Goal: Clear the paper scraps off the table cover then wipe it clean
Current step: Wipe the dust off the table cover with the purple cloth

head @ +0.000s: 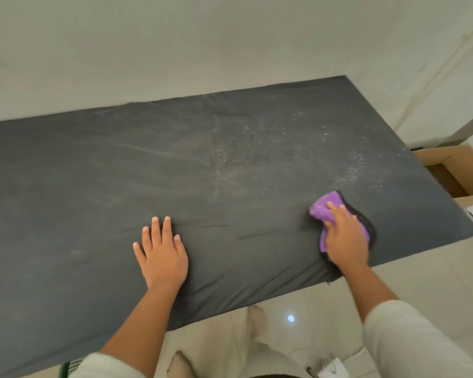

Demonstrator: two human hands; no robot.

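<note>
A dark grey table cover (93, 186) spreads across the table, with creases near its front edge. Fine white specks and dusty streaks (257, 143) lie over its far right part. My left hand (161, 252) rests flat on the cover near the front, fingers straight and spread. My right hand (344, 238) presses a purple cloth (327, 205) with a black edge onto the cover near the right front corner, fingers lying over it. No larger paper scraps show on the cover.
A pale wall (202, 45) runs along the table's far side. An open cardboard box (453, 170) stands on the floor past the right edge. Light tiled floor (421, 279) and my legs lie below the front edge.
</note>
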